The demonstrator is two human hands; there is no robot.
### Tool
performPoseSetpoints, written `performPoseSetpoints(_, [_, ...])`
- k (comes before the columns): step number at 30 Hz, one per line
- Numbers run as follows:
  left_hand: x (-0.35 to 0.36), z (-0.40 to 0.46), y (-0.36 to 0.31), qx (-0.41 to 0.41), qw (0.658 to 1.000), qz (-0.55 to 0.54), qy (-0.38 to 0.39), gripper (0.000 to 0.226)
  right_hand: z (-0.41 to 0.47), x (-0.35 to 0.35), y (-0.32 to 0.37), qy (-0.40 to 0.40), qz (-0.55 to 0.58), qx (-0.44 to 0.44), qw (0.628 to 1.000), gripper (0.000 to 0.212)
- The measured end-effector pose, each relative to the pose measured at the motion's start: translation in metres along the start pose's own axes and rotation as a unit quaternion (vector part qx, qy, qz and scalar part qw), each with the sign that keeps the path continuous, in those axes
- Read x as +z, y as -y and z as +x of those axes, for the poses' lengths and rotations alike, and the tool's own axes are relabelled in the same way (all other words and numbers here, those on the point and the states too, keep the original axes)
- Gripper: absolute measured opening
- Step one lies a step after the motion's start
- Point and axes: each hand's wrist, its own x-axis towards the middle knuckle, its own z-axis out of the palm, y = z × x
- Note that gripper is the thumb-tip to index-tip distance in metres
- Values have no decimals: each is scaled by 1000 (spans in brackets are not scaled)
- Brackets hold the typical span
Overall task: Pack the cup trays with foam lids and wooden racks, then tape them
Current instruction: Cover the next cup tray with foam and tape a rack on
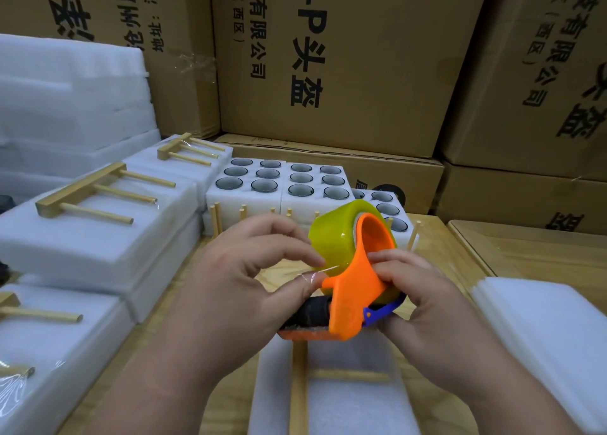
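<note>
While both hands hold it, orange tape dispenser (353,290) carries yellowish roll (331,237).

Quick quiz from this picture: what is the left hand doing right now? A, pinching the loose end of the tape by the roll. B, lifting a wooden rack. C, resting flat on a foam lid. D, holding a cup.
A: the left hand pinches the clear tape end beside the yellow-green roll, while the right hand grips the orange dispenser.
</note>
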Motion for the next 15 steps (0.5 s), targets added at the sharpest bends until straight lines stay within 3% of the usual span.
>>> performPoseSetpoints(11, [0, -2, -3, 6, 1000, 15, -25, 20, 1, 1, 0, 6, 19, -13, 1000, 33])
performPoseSetpoints(15, [1, -1, -2, 41, 998, 43, -19, 10, 0, 2, -5, -3, 33, -9, 999, 32])
